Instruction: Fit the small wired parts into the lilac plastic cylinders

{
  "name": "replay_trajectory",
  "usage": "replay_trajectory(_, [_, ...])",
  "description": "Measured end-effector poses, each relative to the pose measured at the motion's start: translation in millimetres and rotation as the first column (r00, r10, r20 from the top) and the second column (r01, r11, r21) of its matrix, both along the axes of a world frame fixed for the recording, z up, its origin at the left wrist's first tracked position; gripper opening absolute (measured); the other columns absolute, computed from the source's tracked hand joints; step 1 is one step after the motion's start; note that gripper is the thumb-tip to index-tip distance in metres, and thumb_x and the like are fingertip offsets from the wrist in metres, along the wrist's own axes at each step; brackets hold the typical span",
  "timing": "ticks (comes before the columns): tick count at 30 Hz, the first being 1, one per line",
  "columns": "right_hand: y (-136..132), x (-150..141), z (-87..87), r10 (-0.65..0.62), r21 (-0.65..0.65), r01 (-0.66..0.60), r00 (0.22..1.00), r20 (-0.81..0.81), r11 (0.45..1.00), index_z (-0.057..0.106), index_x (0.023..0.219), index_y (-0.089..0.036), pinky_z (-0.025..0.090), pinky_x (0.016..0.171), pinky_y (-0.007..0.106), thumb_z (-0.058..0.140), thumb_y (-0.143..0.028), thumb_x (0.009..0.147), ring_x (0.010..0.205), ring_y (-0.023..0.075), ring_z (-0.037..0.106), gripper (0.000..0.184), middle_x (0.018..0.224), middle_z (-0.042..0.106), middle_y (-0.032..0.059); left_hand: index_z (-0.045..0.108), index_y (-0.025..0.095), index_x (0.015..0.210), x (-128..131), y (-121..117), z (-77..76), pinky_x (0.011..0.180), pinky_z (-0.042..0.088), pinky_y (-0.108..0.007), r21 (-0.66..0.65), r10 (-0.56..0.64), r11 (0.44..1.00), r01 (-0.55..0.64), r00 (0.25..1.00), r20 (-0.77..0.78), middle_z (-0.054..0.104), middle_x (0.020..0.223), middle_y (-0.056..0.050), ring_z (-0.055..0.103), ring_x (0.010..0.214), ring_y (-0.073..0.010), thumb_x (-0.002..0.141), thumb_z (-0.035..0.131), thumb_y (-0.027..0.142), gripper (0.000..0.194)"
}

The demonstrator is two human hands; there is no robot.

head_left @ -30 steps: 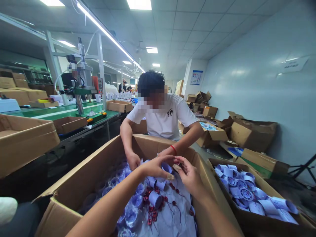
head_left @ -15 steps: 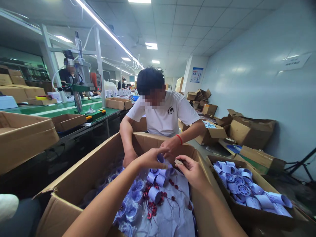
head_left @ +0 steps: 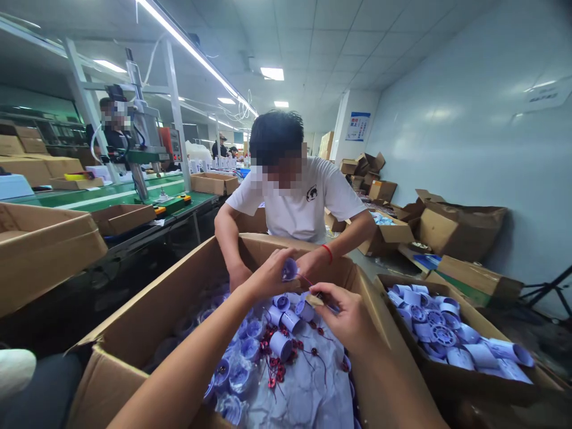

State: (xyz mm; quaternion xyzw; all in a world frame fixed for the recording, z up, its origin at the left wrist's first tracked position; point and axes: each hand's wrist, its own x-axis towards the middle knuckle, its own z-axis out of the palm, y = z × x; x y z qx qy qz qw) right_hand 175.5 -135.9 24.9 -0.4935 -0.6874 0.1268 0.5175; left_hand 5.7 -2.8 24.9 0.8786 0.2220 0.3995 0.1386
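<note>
My left hand (head_left: 268, 275) is closed around a small white plastic cylinder (head_left: 289, 270) held above a large cardboard box (head_left: 147, 310). A thin red wire (head_left: 308, 281) runs from the cylinder to my right hand (head_left: 346, 313), which pinches its other end with a small tan piece (head_left: 313, 300). Below lie several white cylinders (head_left: 281, 342) and red copper coils (head_left: 274, 372) on a white sheet. Across the box a person in a white T-shirt (head_left: 299, 208) has both hands low inside it, close behind mine.
A second cardboard box (head_left: 465, 357) with several white finned parts stands to the right. More open boxes (head_left: 451, 229) are piled along the right wall. A green workbench (head_left: 111, 199) with a press machine (head_left: 138, 149) runs on the left, with a box (head_left: 40, 250) near me.
My left hand has lifted the cylinder higher and my right hand has drawn away from it, so the red wire now stretches between them. The view has tilted slightly.
</note>
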Motion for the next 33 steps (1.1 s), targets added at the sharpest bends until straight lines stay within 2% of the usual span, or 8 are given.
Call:
replay_trajectory(4, [-4, -6, 6.1, -0.015, 0.059, 0.008, 0.992, 0.122, 0.998, 0.067, 0.093, -0.023, 0.055, 0.077, 0.031, 0.058, -0.022, 0.08, 0.08, 0.0192, 0.068, 0.017, 0.09, 0.072, 0.0044, 0.041, 0.017, 0.122, 4, -4, 0.0, 0.092, 0.045, -0.042, 0.068, -0.045, 0.997, 0.046, 0.999, -0.014, 0.056, 0.117, -0.011, 0.053, 0.107, -0.0246, 0.07, 0.07, 0.024, 0.06])
replay_trajectory(12, [-1, -8, 4.4, -0.031, 0.054, 0.021, 0.982, 0.185, 0.998, 0.066, 0.094, -0.023, 0.054, 0.077, 0.031, 0.056, -0.019, 0.081, 0.083, 0.0197, 0.067, 0.018, 0.091, 0.072, 0.0044, 0.041, 0.018, 0.123, 7, -13, 4.6, 0.093, 0.044, -0.042, 0.085, -0.071, 0.994, 0.074, 0.997, -0.043, 0.054, 0.118, -0.011, 0.052, 0.108, -0.0256, 0.071, 0.067, 0.022, 0.058])
replay_trajectory(18, [1, -10, -0.7, -0.02, 0.041, 0.01, 0.969, 0.245, 0.999, 0.066, 0.097, -0.023, 0.053, 0.08, 0.032, 0.055, -0.02, 0.083, 0.089, 0.0205, 0.067, 0.017, 0.095, 0.071, 0.0053, 0.043, 0.017, 0.123, 9, -17, 6.0, 0.092, 0.043, -0.042, 0.098, -0.033, 0.994, 0.04, 0.997, -0.073, 0.054, 0.116, -0.011, 0.049, 0.109, -0.0266, 0.075, 0.064, 0.023, 0.053])
replay_trajectory(27, [-1, -19, 0.6, 0.039, -0.026, -0.033, 0.958, 0.283, 0.999, 0.066, 0.092, -0.023, 0.052, 0.074, 0.029, 0.058, -0.018, 0.082, 0.081, 0.019, 0.068, 0.014, 0.088, 0.071, 0.0039, 0.045, 0.019, 0.124, 11, -18, 4.4, 0.095, 0.04, -0.044, 0.121, 0.014, 0.993, -0.007, 0.998, -0.058, 0.051, 0.118, -0.01, 0.044, 0.111, -0.0277, 0.07, 0.063, 0.017, 0.057])
replay_trajectory(33, [0, -23, -1.9, 0.005, -0.027, 0.002, 0.962, 0.273, 1.0, 0.066, 0.09, -0.022, 0.051, 0.069, 0.028, 0.059, -0.018, 0.081, 0.076, 0.0187, 0.067, 0.012, 0.084, 0.071, 0.0036, 0.045, 0.019, 0.123, 13, -16, 1.1, 0.096, 0.038, -0.044, 0.135, 0.028, 0.991, -0.022, 0.999, -0.036, 0.051, 0.118, -0.011, 0.043, 0.112, -0.0281, 0.066, 0.063, 0.014, 0.06])
